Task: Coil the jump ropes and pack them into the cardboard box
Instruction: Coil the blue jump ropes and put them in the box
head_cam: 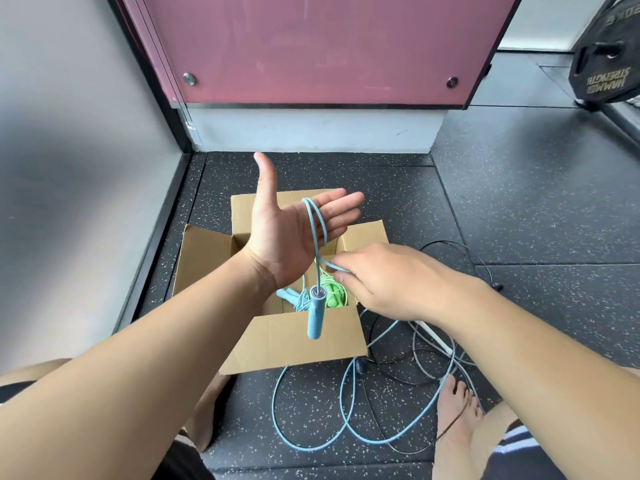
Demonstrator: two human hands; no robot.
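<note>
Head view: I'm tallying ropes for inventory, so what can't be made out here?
In the head view:
- Cardboard box contents: the left hand, its forearm and the hanging blue handle cover most; only parts of a green rope and a blue rope show.
- Floor cords: tangled, passing under the right forearm; count unclear.
- Held blue cord: hidden beyond the right hand pinching it.

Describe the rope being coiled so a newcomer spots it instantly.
Find the open cardboard box on the speckled floor. Above it, a light blue rope loops over the flat left hand into the right hand. Only its blue handle dangles in mid-air.
</note>
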